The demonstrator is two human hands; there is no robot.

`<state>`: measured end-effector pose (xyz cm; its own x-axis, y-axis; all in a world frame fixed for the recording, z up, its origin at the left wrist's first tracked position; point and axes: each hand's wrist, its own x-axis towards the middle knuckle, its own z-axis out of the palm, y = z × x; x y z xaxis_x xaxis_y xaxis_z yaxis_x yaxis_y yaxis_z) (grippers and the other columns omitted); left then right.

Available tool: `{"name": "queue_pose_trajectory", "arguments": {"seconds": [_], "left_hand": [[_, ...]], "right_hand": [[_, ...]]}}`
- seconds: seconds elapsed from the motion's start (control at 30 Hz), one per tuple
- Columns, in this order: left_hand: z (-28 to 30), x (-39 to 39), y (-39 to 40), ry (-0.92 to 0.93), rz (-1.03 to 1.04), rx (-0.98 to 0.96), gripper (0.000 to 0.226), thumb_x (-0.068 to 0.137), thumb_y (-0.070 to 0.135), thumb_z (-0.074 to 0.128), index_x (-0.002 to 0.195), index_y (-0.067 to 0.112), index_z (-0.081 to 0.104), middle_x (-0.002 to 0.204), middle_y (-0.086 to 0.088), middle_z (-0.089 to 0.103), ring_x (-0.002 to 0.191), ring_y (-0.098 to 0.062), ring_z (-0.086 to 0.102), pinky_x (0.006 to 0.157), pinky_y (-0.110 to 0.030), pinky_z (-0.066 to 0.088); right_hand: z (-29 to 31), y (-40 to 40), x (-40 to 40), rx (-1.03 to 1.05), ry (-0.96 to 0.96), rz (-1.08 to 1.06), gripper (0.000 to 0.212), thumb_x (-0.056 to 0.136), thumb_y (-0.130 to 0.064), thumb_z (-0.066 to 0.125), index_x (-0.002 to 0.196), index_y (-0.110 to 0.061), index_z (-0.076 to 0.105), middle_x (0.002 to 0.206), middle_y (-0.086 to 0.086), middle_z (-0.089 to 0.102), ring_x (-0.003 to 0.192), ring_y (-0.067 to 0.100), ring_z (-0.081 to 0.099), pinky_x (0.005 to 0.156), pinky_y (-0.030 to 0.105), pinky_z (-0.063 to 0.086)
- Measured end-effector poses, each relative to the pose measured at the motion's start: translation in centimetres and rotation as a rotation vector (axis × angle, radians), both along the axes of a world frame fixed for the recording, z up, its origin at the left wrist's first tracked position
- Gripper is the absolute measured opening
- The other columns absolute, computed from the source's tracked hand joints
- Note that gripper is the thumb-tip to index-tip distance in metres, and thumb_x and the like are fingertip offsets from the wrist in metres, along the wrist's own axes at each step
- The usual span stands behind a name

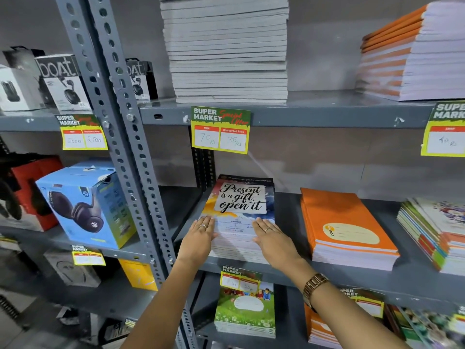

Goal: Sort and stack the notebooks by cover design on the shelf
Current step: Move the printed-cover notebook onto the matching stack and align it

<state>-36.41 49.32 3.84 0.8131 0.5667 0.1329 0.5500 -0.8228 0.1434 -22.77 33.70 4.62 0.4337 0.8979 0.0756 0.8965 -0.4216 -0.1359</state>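
A stack of notebooks (241,197) with the cover words "Present is a gift, open it" lies on the middle shelf (289,215). My left hand (198,238) rests flat against the stack's near left corner, fingers extended. On the near right part of the top cover lies my right hand (274,238), flat with its fingers apart. Neither hand grips anything. To the right on the same shelf sits a stack of orange notebooks (344,227), and beyond it a stack with mixed coloured covers (435,233).
The upper shelf holds a tall grey notebook stack (226,49) and an orange-spined stack (412,54). Below lie green-cover notebooks (245,311). A perforated steel post (125,137) divides off headphone boxes (85,205) at left. Yellow price tags (221,131) hang from shelf edges.
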Motion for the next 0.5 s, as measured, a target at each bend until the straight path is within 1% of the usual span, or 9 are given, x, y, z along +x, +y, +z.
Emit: {"name": "queue_pose_trajectory", "arguments": {"seconds": [0.23, 0.4, 0.5], "left_hand": [[-0.46, -0.06, 0.22, -0.064, -0.005, 0.016, 0.049, 0.1, 0.023, 0.029, 0.145, 0.006, 0.019, 0.156, -0.012, 0.021, 0.146, -0.023, 0.015, 0.12, -0.031, 0.009], [-0.82, -0.22, 0.26, -0.149, -0.008, 0.02, 0.046, 0.098, 0.019, 0.039, 0.14, 0.003, 0.032, 0.149, -0.017, 0.034, 0.142, -0.029, 0.027, 0.118, -0.036, 0.019], [-0.87, -0.29, 0.22, -0.147, 0.0, 0.013, 0.046, 0.099, 0.019, 0.036, 0.142, 0.006, 0.03, 0.152, -0.013, 0.031, 0.143, -0.025, 0.024, 0.119, -0.033, 0.017]], "right_hand": [[0.08, -0.01, -0.24, 0.031, -0.014, -0.01, 0.052, 0.103, -0.027, 0.03, 0.15, -0.011, 0.015, 0.16, 0.005, 0.014, 0.148, 0.018, 0.011, 0.12, 0.028, 0.011], [0.15, 0.06, -0.5, 0.014, -0.072, -0.013, 0.051, 0.104, -0.026, 0.03, 0.15, -0.01, 0.017, 0.159, 0.007, 0.017, 0.147, 0.021, 0.015, 0.118, 0.031, 0.02], [0.26, 0.02, -0.67, 0.002, -0.099, -0.014, 0.051, 0.104, -0.026, 0.028, 0.15, -0.01, 0.016, 0.159, 0.007, 0.017, 0.147, 0.021, 0.016, 0.117, 0.032, 0.023]]}}
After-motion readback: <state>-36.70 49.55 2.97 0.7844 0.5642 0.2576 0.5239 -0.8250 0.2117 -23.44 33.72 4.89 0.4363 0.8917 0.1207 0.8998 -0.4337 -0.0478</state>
